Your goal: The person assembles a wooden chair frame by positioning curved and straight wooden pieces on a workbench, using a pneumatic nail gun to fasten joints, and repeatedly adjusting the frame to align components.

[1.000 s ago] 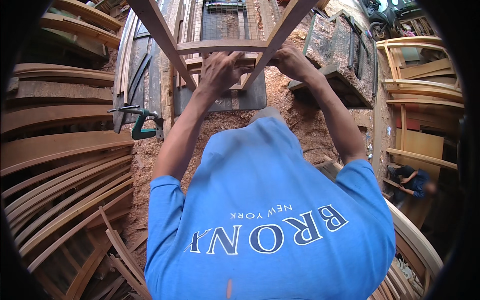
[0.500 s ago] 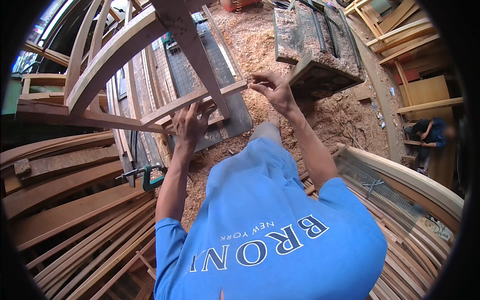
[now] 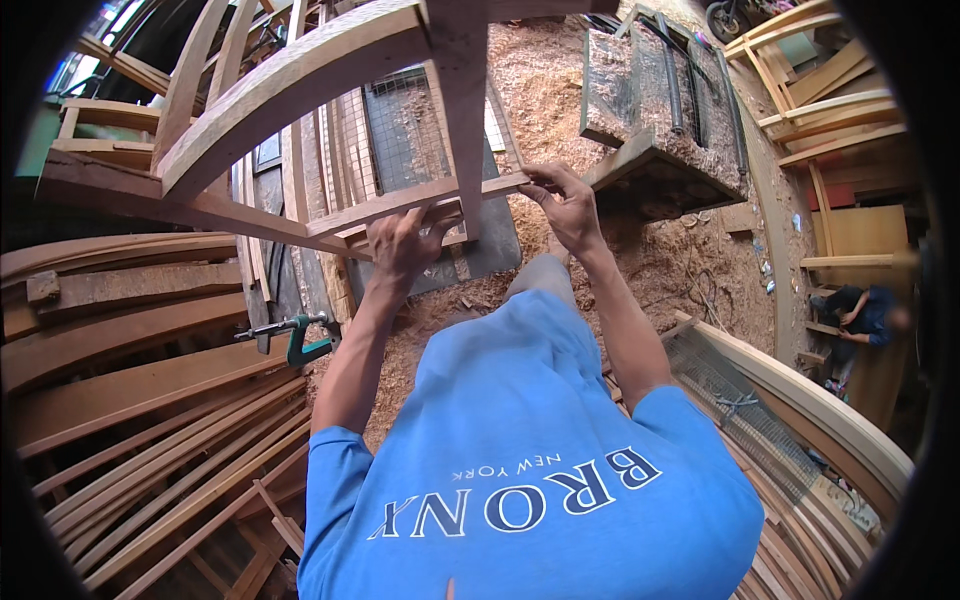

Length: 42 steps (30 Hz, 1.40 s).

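A wooden frame with a curved rail (image 3: pixel 290 90) and an upright post (image 3: pixel 464 110) stands over the bench in front of me. Across its lower part runs a straight wooden bar (image 3: pixel 385 208), its right end sticking out past the post. My left hand (image 3: pixel 402 248) is closed on the frame's lower part, just under that bar; its fingertips are partly hidden. At the protruding right end of the bar, my right hand (image 3: pixel 568 208) pinches the wood between thumb and fingers.
A green clamp (image 3: pixel 308 342) is on the bench edge at left. Long wooden strips (image 3: pixel 190 480) are stacked at lower left, curved boards (image 3: pixel 120 330) above them. A shavings-covered machine (image 3: pixel 660 100) stands far right. Another person (image 3: pixel 862 315) sits at the right edge.
My right hand has closed onto the bar's right end, where before it was just apart from it. The left hand stays at the frame. The whole view has shifted slightly.
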### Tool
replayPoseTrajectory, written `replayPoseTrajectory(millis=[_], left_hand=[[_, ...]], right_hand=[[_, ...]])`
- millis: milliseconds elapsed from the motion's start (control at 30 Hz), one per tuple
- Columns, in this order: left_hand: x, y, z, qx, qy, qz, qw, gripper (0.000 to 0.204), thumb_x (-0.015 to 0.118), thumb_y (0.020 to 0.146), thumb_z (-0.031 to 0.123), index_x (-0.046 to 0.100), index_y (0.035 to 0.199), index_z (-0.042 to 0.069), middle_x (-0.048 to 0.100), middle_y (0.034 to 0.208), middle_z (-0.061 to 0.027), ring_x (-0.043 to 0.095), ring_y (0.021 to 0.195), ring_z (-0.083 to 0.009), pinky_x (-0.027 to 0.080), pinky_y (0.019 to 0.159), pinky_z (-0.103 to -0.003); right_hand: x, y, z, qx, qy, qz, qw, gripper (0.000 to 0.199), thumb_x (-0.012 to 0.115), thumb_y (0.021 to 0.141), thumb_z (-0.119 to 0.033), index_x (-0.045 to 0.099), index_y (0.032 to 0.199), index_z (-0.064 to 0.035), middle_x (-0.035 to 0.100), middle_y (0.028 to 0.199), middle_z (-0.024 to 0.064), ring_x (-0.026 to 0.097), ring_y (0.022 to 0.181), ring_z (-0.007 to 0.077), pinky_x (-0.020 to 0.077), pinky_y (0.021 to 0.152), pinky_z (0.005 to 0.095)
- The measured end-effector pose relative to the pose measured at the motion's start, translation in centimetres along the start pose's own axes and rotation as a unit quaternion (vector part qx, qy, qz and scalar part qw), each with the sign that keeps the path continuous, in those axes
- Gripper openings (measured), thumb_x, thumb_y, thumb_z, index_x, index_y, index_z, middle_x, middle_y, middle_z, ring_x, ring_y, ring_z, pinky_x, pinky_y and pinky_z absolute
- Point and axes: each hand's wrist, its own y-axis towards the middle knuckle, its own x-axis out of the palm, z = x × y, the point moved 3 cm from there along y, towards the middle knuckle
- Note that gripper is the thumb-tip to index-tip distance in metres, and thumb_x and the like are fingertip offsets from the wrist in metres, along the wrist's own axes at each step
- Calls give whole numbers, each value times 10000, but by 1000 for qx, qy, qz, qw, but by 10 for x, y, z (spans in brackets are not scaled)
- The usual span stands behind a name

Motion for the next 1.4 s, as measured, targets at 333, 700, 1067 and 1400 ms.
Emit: replayPoseTrajectory(millis=[333, 700, 1067, 1400], left_hand=[[-3, 0, 2, -29, -8, -20, 999, 490, 816, 794, 468, 705, 1149, 148, 739, 829, -80, 700, 735, -269, 489, 737, -419], [-4, 7, 2, -12, -36, -35, 999, 516, 841, 763, 448, 710, 1101, 81, 750, 864, -109, 723, 760, -281, 519, 714, -404], [-9, 11, 3, 6, -62, -27, 998, 550, 856, 754, 461, 711, 1060, 27, 732, 762, -144, 712, 646, -304, 548, 642, -405], [1, 10, -7, 5, -41, -15, 999, 654, 863, 731, 525, 685, 1027, -30, 712, 767, -165, 702, 685, -308, 536, 713, -443]], right_hand=[[30, 25, -46, -241, -335, -129, 902, 294, 784, 820, -226, 714, 1084, -115, 669, 1156, 54, 589, 1166, 242, 367, 1044, 429], [33, 32, -42, -262, -342, -151, 890, 179, 769, 820, -237, 754, 986, -171, 680, 1132, 23, 616, 1120, 189, 362, 1005, 404], [28, 35, -42, -231, -304, -166, 909, 173, 772, 828, -236, 765, 979, -153, 686, 1156, 55, 617, 1141, 238, 385, 1030, 418], [45, 37, -37, -285, -365, -193, 865, 209, 707, 902, -180, 744, 1107, -203, 652, 1205, 49, 580, 1156, 251, 406, 1008, 410]])
